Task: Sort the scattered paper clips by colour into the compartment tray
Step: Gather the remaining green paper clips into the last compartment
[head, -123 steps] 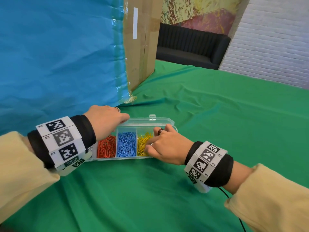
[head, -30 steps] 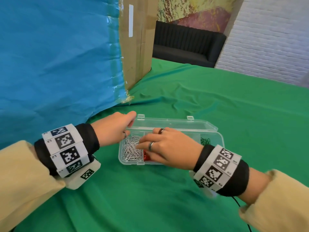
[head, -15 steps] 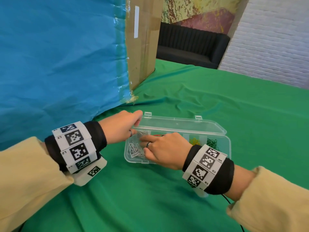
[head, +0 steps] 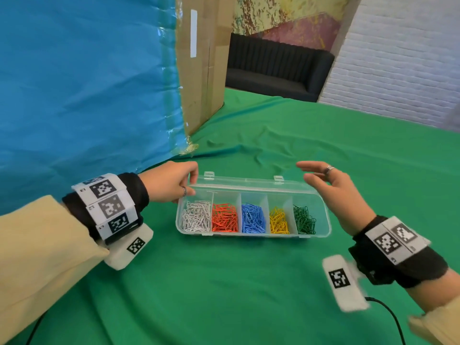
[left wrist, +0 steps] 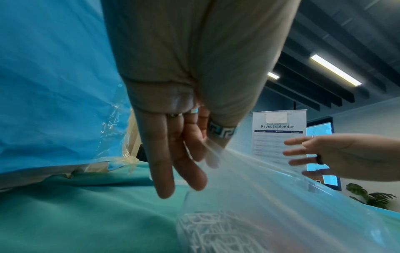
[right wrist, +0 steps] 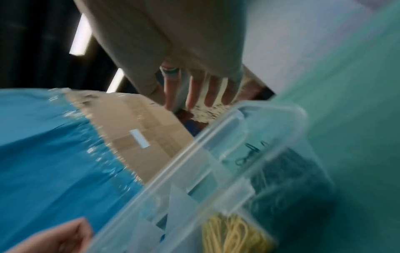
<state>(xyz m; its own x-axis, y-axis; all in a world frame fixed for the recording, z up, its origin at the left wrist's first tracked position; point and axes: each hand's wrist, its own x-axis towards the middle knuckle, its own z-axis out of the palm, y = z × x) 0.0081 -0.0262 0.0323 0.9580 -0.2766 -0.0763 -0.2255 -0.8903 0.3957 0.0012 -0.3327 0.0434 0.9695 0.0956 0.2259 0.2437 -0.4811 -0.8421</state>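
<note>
A clear compartment tray point(head: 251, 235) lies on the green cloth with its lid point(head: 249, 185) raised at the back. Its five compartments hold white clips point(head: 196, 216), red clips point(head: 224, 217), blue clips point(head: 252, 219), yellow clips point(head: 278, 220) and green clips point(head: 304, 219). My left hand point(head: 190, 181) pinches the lid's left rear corner; the left wrist view shows the lid point(left wrist: 270, 179) running out from between its fingers point(left wrist: 186, 154). My right hand point(head: 323, 180) hovers above the tray's right end, fingers point(right wrist: 194, 90) spread, holding nothing.
A cardboard box point(head: 201, 58) draped with a blue sheet point(head: 74, 83) stands close behind on the left. The green cloth point(head: 224, 282) covers the table all round. A black cable point(head: 388, 314) trails from my right wrist. A black sofa point(head: 276, 68) stands beyond the table.
My right hand has lifted out of the white compartment, swung to the right end and opened. All five compartments now show. My left hand stays at the lid's corner.
</note>
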